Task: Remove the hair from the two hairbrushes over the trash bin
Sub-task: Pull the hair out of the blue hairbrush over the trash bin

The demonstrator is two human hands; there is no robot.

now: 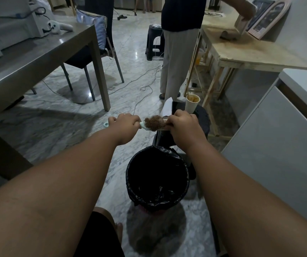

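Fingers [136,122] of the left hand [125,125] gripped the hairbrush [143,125] handle, in the air beyond the trash bin [129,175]; fingers of the right hand [183,125] pinched the brown hair [153,122] on its bristles.

Mint plastic hairbrush [153,125] being held between left hand [125,125] and right hand [184,125], black-lined round trash bin [129,173] standing nearer, dark stool [203,121] behind.

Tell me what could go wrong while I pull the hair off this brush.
1. The hairbrush, gripped by the left hand and right hand, looks held forward of the trash bin, so the hair clump may fall on the floor.
2. The paper cup stands on the stool just behind the right hand; a sharp tug might knock it over.
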